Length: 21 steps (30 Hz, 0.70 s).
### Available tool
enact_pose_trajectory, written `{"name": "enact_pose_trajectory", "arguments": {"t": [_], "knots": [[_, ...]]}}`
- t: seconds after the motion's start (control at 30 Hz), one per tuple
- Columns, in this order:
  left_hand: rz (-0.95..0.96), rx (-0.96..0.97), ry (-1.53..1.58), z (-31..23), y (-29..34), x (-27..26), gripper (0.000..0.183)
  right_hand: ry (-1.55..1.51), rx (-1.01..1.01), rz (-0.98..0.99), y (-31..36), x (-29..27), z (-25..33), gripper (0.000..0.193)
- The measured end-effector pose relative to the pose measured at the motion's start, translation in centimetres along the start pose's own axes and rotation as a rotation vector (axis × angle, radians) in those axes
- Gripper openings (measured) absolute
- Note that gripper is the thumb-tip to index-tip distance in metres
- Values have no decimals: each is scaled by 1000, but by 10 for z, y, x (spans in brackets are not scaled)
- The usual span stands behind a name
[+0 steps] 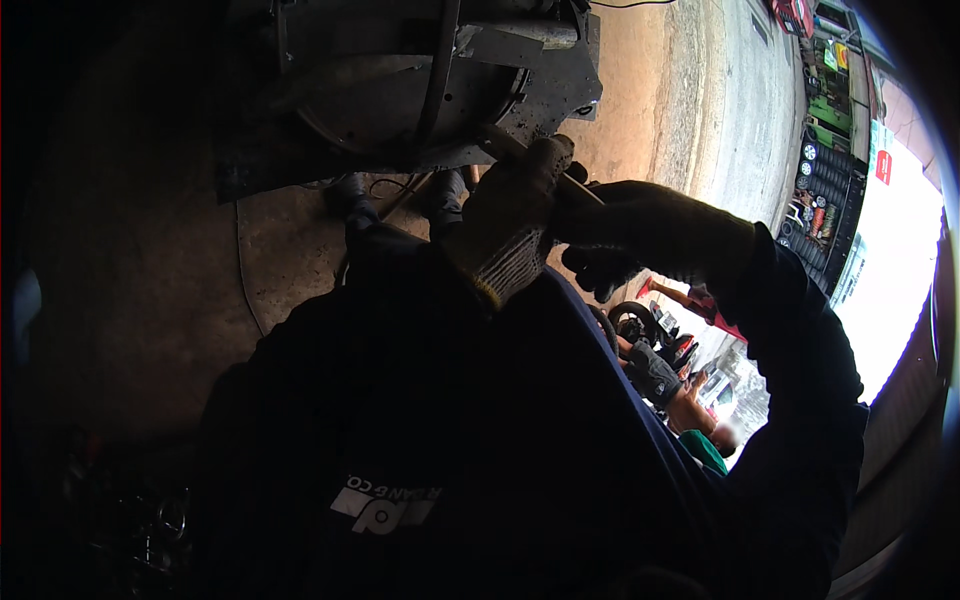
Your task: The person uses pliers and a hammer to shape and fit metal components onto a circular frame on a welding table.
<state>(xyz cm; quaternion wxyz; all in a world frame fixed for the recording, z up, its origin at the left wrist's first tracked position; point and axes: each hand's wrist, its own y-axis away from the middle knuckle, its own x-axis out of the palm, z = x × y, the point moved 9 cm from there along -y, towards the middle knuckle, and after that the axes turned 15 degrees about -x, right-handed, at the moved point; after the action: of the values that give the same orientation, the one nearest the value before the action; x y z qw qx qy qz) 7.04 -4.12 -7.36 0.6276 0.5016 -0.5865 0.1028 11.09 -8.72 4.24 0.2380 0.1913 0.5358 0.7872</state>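
My left hand [512, 215], in a worn knit work glove, is closed around a pale stick-like handle [583, 189]. The handle slants from the edge of a dark metal machine part [480, 95] down toward my right hand. My right hand [610, 235], also gloved, is close beside the left, near the handle's lower end. Its fingers look curled, but deep shadow hides what they hold, if anything. The metal part has a round, drum-like opening, a curved bar across it and a flat plate with holes. The handle's far end meets this plate's edge; its tip is unclear.
A thin cable [243, 270] trails over the brown floor at the left. My shoes [445, 195] stand below the metal part. To the right are a motorcycle [640, 322], a person in dark shorts [655, 375], and stacked tyres [822, 195]. Dark metal clutter [150, 530] lies lower left.
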Motion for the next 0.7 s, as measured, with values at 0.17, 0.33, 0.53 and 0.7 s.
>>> {"name": "enact_pose_trajectory", "arguments": {"t": [0.17, 0.33, 0.53, 0.7], "knots": [[-19, -2, 31, -2, -6, -3, 44, 1114, -339, -159, 37, -6, 60, 15], [-2, -10, 51, -7, -2, 6, 43, 1165, -640, -183, 61, 8, 70, 15], [5, -37, 110, -11, 0, 9, 43, 1005, -648, -306, 53, -8, 76, 16], [60, -128, 227, -14, 3, 20, 42, 1001, -532, -330, 57, -7, 79, 18]]}}
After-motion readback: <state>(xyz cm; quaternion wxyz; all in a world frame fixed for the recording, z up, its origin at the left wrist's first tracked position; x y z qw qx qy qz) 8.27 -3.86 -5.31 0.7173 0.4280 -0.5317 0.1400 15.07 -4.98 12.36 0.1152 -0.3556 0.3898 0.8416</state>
